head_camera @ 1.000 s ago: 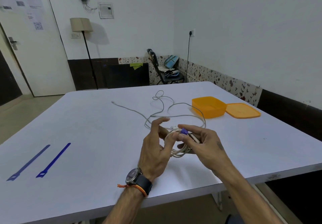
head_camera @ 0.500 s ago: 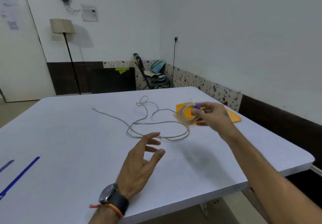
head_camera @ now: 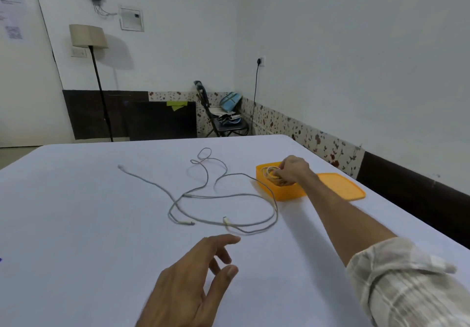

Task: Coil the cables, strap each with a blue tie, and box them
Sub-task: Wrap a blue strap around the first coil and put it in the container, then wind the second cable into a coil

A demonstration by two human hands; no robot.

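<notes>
My right hand (head_camera: 292, 170) reaches into the orange box (head_camera: 282, 192) at the table's right side and holds the coiled white cable (head_camera: 269, 171) inside it; the tie on the coil is hidden by my fingers. The box's orange lid (head_camera: 340, 187) lies flat just right of the box. Loose grey cables (head_camera: 203, 199) sprawl uncoiled over the middle of the white table (head_camera: 76, 212). My left hand (head_camera: 193, 283) hovers low near the front, fingers spread and relaxed, holding nothing.
A sliver of a blue tie (head_camera: 0, 260) shows at the left frame edge. Beyond the table stand a floor lamp (head_camera: 89, 37), a dark panel (head_camera: 160, 120) and a chair (head_camera: 223, 118) with bags by the wall.
My right hand carried the tied coil from in front of me over to the orange box and lowered it in. My left hand let go and dropped back toward the front.
</notes>
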